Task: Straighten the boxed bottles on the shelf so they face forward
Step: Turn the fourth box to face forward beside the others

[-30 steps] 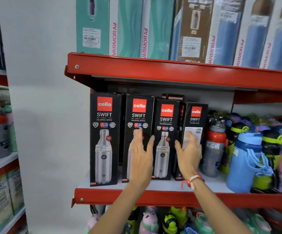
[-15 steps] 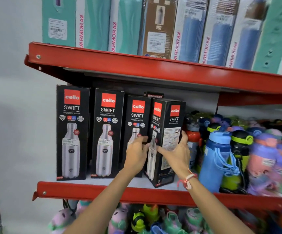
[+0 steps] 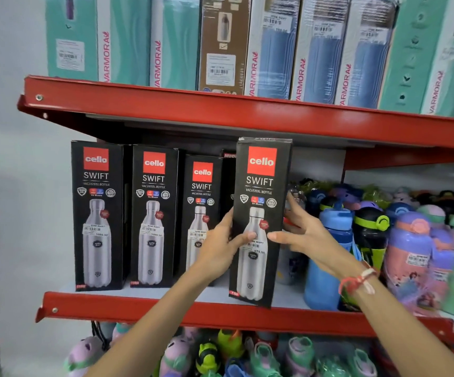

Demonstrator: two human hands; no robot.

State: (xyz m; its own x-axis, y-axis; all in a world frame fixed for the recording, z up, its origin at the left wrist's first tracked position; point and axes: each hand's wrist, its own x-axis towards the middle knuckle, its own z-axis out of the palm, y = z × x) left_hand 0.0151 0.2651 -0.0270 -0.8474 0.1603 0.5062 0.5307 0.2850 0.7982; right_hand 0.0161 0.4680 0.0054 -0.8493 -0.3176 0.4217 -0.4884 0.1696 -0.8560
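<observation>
Shelf (image 3: pixel 220 312): hands gripping boxed bottle (image 3: pixel 261 221)

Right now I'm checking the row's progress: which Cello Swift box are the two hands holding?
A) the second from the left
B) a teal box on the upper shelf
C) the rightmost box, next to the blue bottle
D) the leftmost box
C: the left hand and right hand grip the sides of the rightmost box, front face forward, beside the blue bottle.
</observation>
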